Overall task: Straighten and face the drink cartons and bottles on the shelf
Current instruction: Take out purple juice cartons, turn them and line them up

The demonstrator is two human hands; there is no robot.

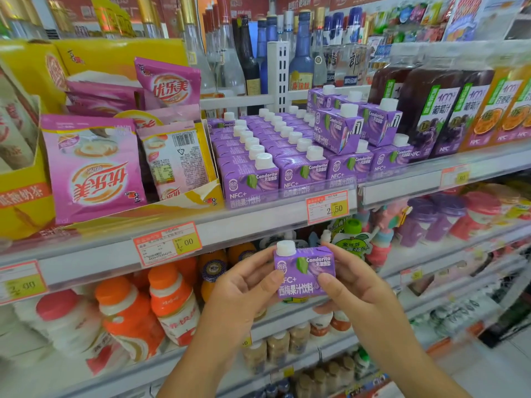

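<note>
A small purple juice carton (pixel 304 268) with a white cap is held upright in front of the shelf edge, label facing me. My left hand (pixel 244 285) grips its left side and my right hand (pixel 344 280) grips its right side. On the shelf (pixel 258 225) above, several rows of the same purple cartons (pixel 267 156) stand facing forward. Two more cartons (pixel 339 130) sit tilted on top of the rows at the right. Large dark grape juice bottles (pixel 431 110) and orange juice bottles (pixel 505 110) stand to the right.
A yellow display box with pink milk tea sachets (pixel 92 170) stands left of the cartons. Glass liquor bottles (pixel 298 53) line the back. The lower shelf holds orange-capped drink bottles (pixel 129 311) and small cups (pixel 448 219). Price tags (pixel 327 206) hang on the shelf edge.
</note>
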